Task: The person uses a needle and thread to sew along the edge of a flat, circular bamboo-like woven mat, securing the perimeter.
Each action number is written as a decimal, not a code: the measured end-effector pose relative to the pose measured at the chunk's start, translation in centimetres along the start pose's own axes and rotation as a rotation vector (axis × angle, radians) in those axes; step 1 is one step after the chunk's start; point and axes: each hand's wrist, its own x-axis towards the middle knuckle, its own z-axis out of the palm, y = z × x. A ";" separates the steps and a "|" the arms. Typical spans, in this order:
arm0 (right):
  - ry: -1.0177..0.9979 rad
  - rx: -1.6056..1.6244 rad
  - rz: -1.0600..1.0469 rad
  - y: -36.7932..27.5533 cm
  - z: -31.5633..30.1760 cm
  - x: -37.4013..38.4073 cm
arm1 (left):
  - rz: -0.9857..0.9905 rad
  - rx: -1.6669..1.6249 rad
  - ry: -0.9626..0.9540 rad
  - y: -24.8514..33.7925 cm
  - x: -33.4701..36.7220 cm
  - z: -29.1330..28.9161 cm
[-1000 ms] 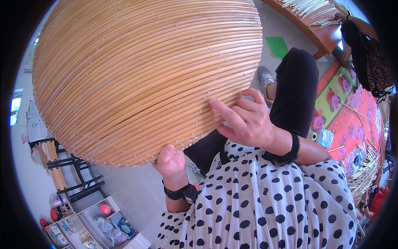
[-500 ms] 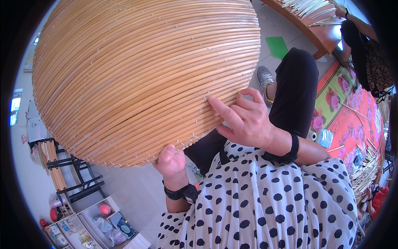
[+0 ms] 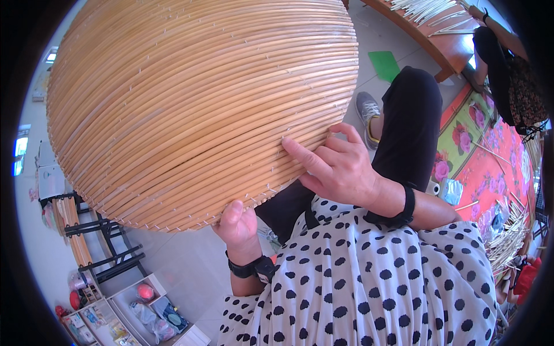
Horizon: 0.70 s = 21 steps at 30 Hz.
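A large, curved mat of thin tan reed sticks (image 3: pixel 190 115), tied with rows of small white thread stitches, fills the upper left in front of me. My left hand (image 3: pixel 236 225) is closed on its lower edge, thumb on the near face, the other fingers hidden behind. The index finger of my right hand (image 3: pixel 340 164) is stretched out, its tip against the mat beside a stitch. Its thumb is apart from that finger near the lower right edge, and the remaining fingers are loosely bent. A narrow dark gap runs between two sticks left of this fingertip.
At the upper right, pale sticks lie on a wooden table (image 3: pixel 444 49), with another person's arm (image 3: pixel 508 37) beside it. A red floral cloth (image 3: pixel 490 150) carries more sticks. Black metal frames (image 3: pixel 109 242) and an open box of bags (image 3: pixel 153 311) stand lower left. My knee (image 3: pixel 412 109) is raised.
The mat has shifted slightly left, and my right hand has moved a little left with its fingertip still on it. My left hand has hardly moved.
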 end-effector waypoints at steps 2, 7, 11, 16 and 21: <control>-0.003 0.000 -0.004 0.0 0.1 0.0 | 0.000 -0.001 -0.003 -0.1 0.0 -0.2; -0.029 -0.011 0.039 -0.1 -0.1 0.1 | 0.006 -0.006 -0.001 -0.2 0.0 0.0; -0.053 -0.019 0.042 0.0 -0.2 0.4 | 0.009 -0.007 -0.004 -0.4 0.1 -0.2; -0.021 0.005 0.004 0.6 0.0 -0.1 | -0.025 -0.032 -0.004 -0.6 0.3 -0.3; 0.075 0.110 -0.061 2.3 -0.8 -1.8 | -0.096 -0.083 0.041 -1.0 0.4 -0.7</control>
